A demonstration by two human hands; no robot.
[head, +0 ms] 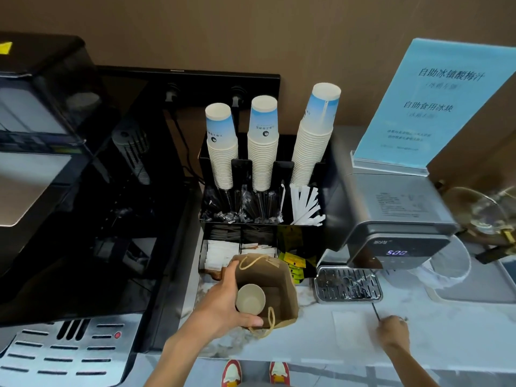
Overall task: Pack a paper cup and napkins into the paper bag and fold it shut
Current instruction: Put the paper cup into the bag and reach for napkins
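Note:
A brown paper bag (282, 277) with twisted paper handles stands open on the counter in front of the organiser. A white paper cup (250, 298) stands upright inside it. My left hand (223, 300) grips the bag's left rim, thumb along the near edge. To the right, my right hand (393, 331) rests on the counter, fingers pinched on a thin dark stick that slants up toward the drip tray. A white napkin (349, 328) lies flat just left of that hand.
A black organiser (262, 227) holds three stacks of paper cups (264, 143), wrapped stirrers, straws and packets. A water dispenser (396, 236) with a drip tray (347, 284) stands right, a blue sign (446, 107) behind it. A coffee machine (55, 163) fills the left.

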